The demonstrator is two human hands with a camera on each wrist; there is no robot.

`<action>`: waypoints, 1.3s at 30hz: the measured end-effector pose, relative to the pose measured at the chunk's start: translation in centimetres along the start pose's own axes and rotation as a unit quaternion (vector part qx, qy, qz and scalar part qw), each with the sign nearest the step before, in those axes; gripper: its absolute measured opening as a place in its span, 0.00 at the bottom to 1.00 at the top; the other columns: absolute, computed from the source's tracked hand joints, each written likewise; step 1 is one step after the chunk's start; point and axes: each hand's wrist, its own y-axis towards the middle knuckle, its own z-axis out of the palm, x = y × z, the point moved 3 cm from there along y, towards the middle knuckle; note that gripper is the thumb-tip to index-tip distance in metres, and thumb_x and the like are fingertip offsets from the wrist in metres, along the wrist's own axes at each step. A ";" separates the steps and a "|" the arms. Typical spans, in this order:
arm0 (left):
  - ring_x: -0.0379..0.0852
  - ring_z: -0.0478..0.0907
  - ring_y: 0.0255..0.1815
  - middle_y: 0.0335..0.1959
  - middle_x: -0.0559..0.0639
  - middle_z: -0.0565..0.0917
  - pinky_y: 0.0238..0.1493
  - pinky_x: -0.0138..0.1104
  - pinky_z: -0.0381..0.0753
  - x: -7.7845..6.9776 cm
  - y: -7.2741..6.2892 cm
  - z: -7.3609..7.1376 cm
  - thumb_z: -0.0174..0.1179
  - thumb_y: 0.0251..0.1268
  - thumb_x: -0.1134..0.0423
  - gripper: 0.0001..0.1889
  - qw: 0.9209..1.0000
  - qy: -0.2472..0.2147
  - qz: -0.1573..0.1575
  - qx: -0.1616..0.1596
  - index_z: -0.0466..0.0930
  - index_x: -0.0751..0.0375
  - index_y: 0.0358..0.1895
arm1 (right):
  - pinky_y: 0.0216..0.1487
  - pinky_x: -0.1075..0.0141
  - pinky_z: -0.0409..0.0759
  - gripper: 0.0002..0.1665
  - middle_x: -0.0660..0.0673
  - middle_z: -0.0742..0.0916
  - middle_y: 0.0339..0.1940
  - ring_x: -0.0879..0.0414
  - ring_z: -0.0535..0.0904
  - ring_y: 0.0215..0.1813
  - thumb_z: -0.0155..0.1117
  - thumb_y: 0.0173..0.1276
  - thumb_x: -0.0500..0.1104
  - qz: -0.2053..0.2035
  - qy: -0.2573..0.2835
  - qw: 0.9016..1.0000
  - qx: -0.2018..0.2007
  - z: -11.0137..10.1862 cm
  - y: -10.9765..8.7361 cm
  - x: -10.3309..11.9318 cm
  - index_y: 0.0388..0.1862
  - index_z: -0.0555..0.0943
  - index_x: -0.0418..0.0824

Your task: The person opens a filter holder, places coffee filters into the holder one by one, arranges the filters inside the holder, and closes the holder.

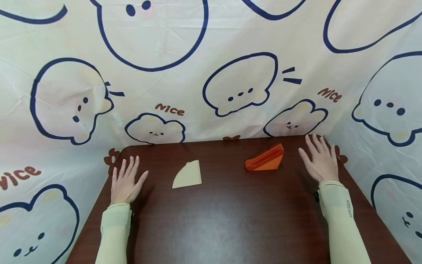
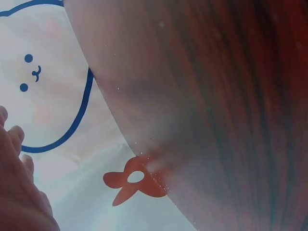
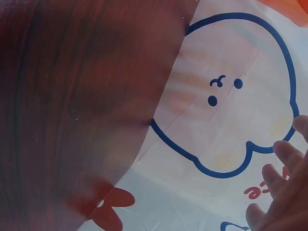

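left grip (image 1: 126, 182) and right grip (image 1: 319, 162) are resting wide, empty; center-right, the orange wedge (image 1: 266, 160) could be sliding if brushed.

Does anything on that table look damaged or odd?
Nothing looks spilled or broken on the brown table. One small oddity: the cream quarter-circle piece has a step near the top of its curved edge, breaking the smooth curve. The orange folded piece shows no obvious damage.

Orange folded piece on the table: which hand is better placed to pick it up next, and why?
Probably the right hand: it lies nearer the orange folded piece and holds nothing. The left hand is empty too, but farther off, beyond the cream piece.
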 end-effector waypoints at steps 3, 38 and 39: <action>0.62 0.36 0.87 0.86 0.59 0.47 0.81 0.57 0.21 -0.1 0.1 0.2 0.37 0.76 0.28 0.45 1.000 -0.003 0.001 0.002 0.41 0.48 0.86 | 0.81 0.34 0.30 0.45 0.38 0.51 0.87 0.36 0.40 0.87 0.34 0.82 0.70 0.001 0.003 1.000 0.005 0.2 0.0 -0.2 0.87 0.46 0.50; 0.46 0.59 0.83 0.85 0.40 0.56 0.80 0.45 0.61 -37.4 7.4 6.9 0.54 0.78 0.41 0.40 0.919 -0.007 0.383 0.096 0.43 0.32 0.85 | 0.67 0.40 0.76 0.34 0.34 0.84 0.61 0.38 0.81 0.61 0.74 0.68 0.40 -0.065 0.225 0.956 0.178 8.0 4.0 7.4 0.70 0.72 0.37; 0.46 0.60 0.82 0.85 0.40 0.56 0.79 0.45 0.64 -38.0 7.4 7.1 0.55 0.77 0.42 0.40 0.918 -0.010 0.385 0.099 0.44 0.32 0.85 | 0.67 0.39 0.76 0.34 0.33 0.84 0.62 0.37 0.81 0.61 0.74 0.69 0.40 -0.073 0.224 0.955 0.180 8.0 4.1 7.5 0.70 0.72 0.35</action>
